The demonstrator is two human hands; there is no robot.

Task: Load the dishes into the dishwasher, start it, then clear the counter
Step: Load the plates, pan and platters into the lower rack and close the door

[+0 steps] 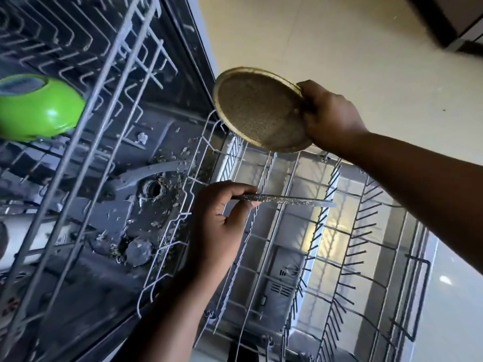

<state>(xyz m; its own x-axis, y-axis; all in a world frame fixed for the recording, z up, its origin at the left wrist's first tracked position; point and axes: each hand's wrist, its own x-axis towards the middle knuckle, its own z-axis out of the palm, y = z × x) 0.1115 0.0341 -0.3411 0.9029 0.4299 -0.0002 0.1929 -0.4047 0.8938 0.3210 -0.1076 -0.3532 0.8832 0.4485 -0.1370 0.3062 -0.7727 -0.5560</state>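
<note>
My right hand (332, 116) grips the rim of a round speckled tan plate (258, 111), held tilted above the far edge of the pulled-out lower rack (292, 231). My left hand (217, 223) pinches a second speckled plate (285, 200), seen edge-on and level, over the rack's wire tines. The lower rack holds no dishes. A green bowl (39, 108) sits upside down in the upper rack (104, 82) at the left.
The dishwasher tub floor (146, 194) shows a spray arm and scattered food debris. The open door (285, 280) lies under the lower rack, with dark tines (360, 231) along its right side. Pale floor (339, 48) spreads beyond, and a dark cabinet base (449, 24) stands at top right.
</note>
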